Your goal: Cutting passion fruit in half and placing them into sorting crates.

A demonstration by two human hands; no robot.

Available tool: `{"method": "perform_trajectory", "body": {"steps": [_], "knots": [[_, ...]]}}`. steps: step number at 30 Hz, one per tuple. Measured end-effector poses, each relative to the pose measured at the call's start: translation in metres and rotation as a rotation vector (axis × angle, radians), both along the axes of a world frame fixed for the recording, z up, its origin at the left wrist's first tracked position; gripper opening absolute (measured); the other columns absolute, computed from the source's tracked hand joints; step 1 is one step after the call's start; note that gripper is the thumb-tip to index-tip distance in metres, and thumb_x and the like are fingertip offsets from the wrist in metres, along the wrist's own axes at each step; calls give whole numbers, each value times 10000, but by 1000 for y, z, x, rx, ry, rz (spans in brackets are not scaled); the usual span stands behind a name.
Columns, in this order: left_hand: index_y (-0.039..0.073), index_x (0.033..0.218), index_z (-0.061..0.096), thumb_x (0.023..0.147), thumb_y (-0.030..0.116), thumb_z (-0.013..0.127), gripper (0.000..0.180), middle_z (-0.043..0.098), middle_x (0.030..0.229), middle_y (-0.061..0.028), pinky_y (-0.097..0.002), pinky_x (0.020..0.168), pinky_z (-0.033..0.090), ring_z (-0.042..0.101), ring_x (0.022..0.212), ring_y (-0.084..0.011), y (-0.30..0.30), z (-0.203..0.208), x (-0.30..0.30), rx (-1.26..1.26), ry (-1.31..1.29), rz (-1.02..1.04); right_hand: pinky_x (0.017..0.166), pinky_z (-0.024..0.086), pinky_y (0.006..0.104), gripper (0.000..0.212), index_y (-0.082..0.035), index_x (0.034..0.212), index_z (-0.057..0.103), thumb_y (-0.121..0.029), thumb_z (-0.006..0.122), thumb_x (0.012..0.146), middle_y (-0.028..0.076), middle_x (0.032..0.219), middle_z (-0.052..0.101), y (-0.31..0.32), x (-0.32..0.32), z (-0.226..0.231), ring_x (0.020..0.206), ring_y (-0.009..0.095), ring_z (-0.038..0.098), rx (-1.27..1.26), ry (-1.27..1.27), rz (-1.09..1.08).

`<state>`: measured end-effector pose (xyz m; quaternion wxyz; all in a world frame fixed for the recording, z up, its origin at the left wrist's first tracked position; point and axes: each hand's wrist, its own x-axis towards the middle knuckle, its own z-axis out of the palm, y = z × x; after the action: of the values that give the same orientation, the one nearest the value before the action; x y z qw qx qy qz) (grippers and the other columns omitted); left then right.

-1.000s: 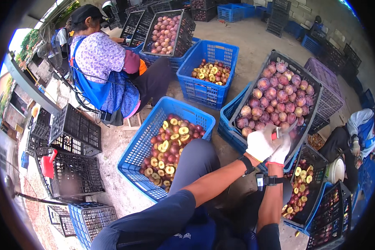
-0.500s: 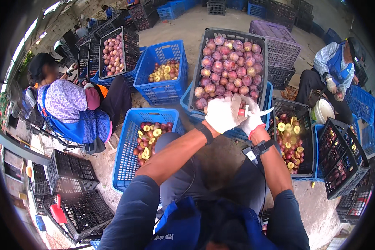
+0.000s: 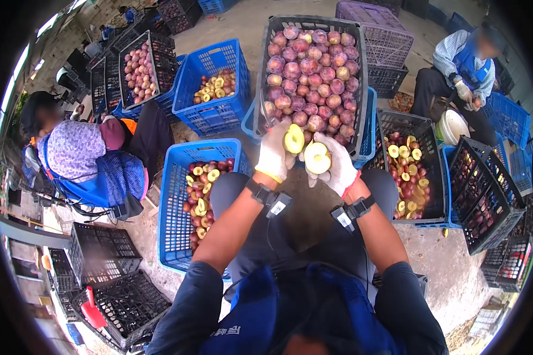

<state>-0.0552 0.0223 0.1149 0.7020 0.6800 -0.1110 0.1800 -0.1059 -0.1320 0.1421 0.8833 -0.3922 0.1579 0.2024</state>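
In front of me my left hand [image 3: 272,155], in a white glove, grips a cut plum half [image 3: 294,138] with its yellow flesh showing. Beside it my gloved right hand [image 3: 340,168] holds another plum half [image 3: 318,158], whose cut face has a raised or hollowed middle. The halves are apart, just off the near edge of a black crate [image 3: 362,71] heaped with whole plums [image 3: 314,89]. A thin blade-like shape shows by my left fingers; its handle is hidden.
Plum halves lie in a blue crate [image 3: 170,204] at left and a black crate [image 3: 433,198] at right. Another blue crate [image 3: 210,115] stands farther left. One person [image 3: 80,148] sits left, another [image 3: 471,71] right. Black crates [image 3: 103,251] stand lower left, with a red scoop [image 3: 92,310].
My hands were together around a red-handled knife; now they are slightly apart, each with a plum half showing. The knife's handle has gone from sight. The whole view has shifted.
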Motion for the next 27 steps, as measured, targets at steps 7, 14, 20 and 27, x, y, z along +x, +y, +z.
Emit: {"method": "perform_trajectory", "body": {"steps": [7,14,20,27], "knots": [[118,1023,654,1058,528,450,459,581,583,-61,-265,313,245,362,332,-131,38,14,-50,-954,969,-415,438,572,383,564,24,955,691,-494,504,1074,149,777,718,21,-20,5,479,254,623,167,24,135],[144,944,672,1017,504,591,376,575,586,-35,-260,339,249,387,352,-126,85,27,-55,-788,944,-202,503,603,425,622,32,1045,689,-547,463,1080,155,776,706,30,-19,1,556,259,655,163,-75,-29],[64,976,767,937,398,748,337,635,644,-102,-362,574,502,641,593,-206,216,31,-53,717,263,378,633,630,488,462,-59,1140,659,-492,508,1084,105,993,727,-9,-13,23,785,279,714,160,-187,-190],[16,885,768,940,402,753,390,613,626,-50,-354,581,453,559,581,-130,255,35,-46,634,456,651,783,589,469,402,-63,1314,612,-324,653,1010,96,1165,706,-127,1,20,1011,238,698,-152,-358,-330]]}}
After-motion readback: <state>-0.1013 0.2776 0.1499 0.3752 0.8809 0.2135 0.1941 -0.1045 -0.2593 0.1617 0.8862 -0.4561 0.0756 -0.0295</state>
